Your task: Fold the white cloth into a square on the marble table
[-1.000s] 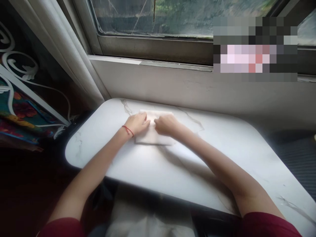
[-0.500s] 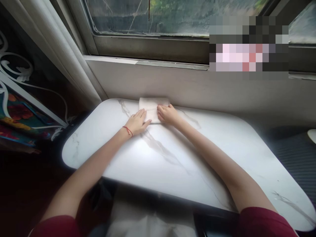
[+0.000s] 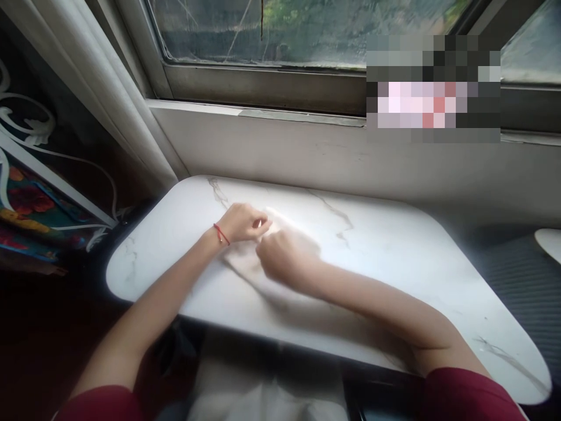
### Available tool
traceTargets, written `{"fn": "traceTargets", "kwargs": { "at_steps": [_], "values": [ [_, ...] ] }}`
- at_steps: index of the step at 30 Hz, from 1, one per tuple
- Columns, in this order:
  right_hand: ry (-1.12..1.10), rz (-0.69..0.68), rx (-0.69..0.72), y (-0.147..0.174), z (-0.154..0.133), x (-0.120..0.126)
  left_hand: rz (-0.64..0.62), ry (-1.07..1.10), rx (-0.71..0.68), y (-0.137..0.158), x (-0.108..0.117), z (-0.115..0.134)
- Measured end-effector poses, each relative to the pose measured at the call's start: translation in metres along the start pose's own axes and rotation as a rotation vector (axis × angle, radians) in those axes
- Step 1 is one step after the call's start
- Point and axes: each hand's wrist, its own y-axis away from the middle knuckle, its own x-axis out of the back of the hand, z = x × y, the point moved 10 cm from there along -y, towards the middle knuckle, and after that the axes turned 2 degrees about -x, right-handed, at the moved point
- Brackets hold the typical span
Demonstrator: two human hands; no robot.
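Observation:
A pale folded cloth, blurred by motion, is just above or on the white marble-patterned tabletop. My left hand, with a red string bracelet at its wrist, pinches the cloth near its far edge, thumb against fingers. Close beside it, my right hand is curled into a fist on the cloth and covers its middle. The cloth shows on both sides of the right hand, slanted toward the right. How many layers it has, I cannot tell.
Behind the table rise a pale wall and a window; part of that area is pixelated. A curtain hangs at the left, near a white scrolled metal frame. A dark ribbed surface lies at right.
The cloth has left the table's far edge, come nearer to me and turned at a slant. My left hand went from flat to pinching; my right hand moved nearer and down.

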Motion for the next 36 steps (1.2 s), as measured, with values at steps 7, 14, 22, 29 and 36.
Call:
{"fn": "traceTargets", "kwargs": {
  "at_steps": [7,14,22,29,36],
  "values": [
    [0.101,-0.107,0.248,0.031,-0.064,-0.022,-0.222,0.303,-0.212,0.010,-0.034,0.062],
    [0.093,-0.036,0.045,-0.002,-0.018,-0.019,-0.171,0.146,-0.063,-0.001,-0.032,0.025],
    [-0.097,-0.033,-0.343,-0.045,0.069,-0.024,0.024,0.103,-0.060,-0.005,-0.014,0.007],
    [-0.185,0.130,-0.443,-0.059,0.113,-0.018,0.043,0.080,-0.048,-0.005,-0.017,0.004],
    [-0.126,0.203,-0.305,-0.083,0.141,-0.034,0.024,0.120,-0.045,-0.008,-0.034,-0.003]
  ]
}}
